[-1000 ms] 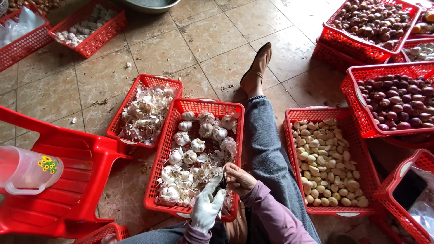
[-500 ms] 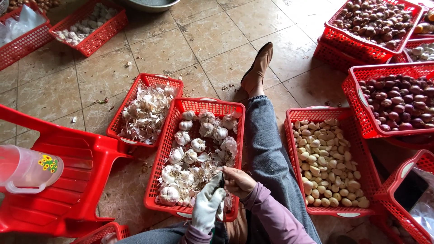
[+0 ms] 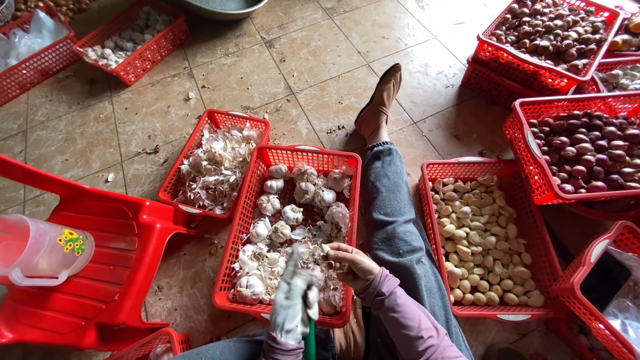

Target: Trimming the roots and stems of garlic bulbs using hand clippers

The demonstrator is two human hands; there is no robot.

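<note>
My left hand, in a white glove, grips a green-handled tool low over the near edge of the red basket of whole garlic bulbs. My right hand, bare, is curled around a garlic piece just right of the glove, above the same basket. White garlic bulbs fill the basket. My jeans-clad leg stretches out between this basket and the one to the right.
A basket of garlic skins sits left of the bulbs, a basket of peeled cloves to the right. Baskets of brown shallots stand at far right. A red plastic stool with a clear jug is at left.
My gloved left hand has shifted slightly right and closer to my right hand, which stays curled over the basket's near side. Everything else is still.
</note>
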